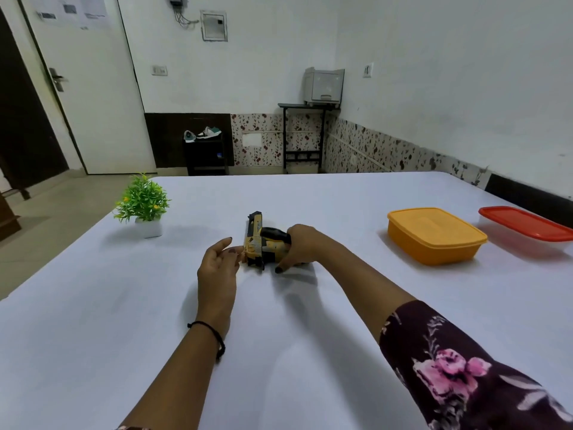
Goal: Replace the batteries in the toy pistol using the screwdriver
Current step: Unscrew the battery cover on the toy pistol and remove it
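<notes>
right hand (299,246) wrapped round the toy pistol (259,243); left hand (218,265) at its 9 o'clock, fingers (236,252) loose, tips just touching it; orange tub (434,235) at 3 o'clock

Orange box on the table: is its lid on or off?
On. The orange box has its matching lid lying flat over the whole top, so none of the inside shows.

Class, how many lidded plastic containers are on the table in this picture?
2. The orange container sits on the right side of the table. The red-lidded container lies further right, cut off by the picture's edge. Any others beyond that edge would be hidden.
</notes>
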